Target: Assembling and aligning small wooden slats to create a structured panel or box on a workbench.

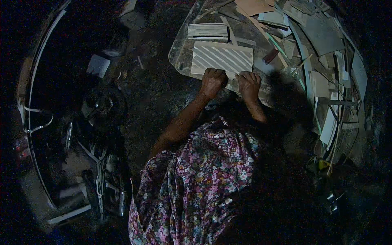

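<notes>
A pale rectangular panel with diagonal grey stripes point(222, 57) lies on the dark, worn tabletop point(179, 57) in front of me. My left hand point(213, 83) is closed at its near edge, knuckles up and fingers curled over the border. Beside it on the right, my right hand point(249, 85) is also closed at the near right corner, its fingers bent onto the panel. Both thumbs are mostly hidden. Just beyond the panel sits a stack of pale flat strips point(208, 32).
Card, board and wood offcuts point(322, 36) crowd the table's right side. A small dark red block point(270, 56) and a crumpled clear plastic piece point(292, 72) lie right of the panel. On the dim floor at left are a pale square piece point(98, 65) and a round dark object point(102, 104).
</notes>
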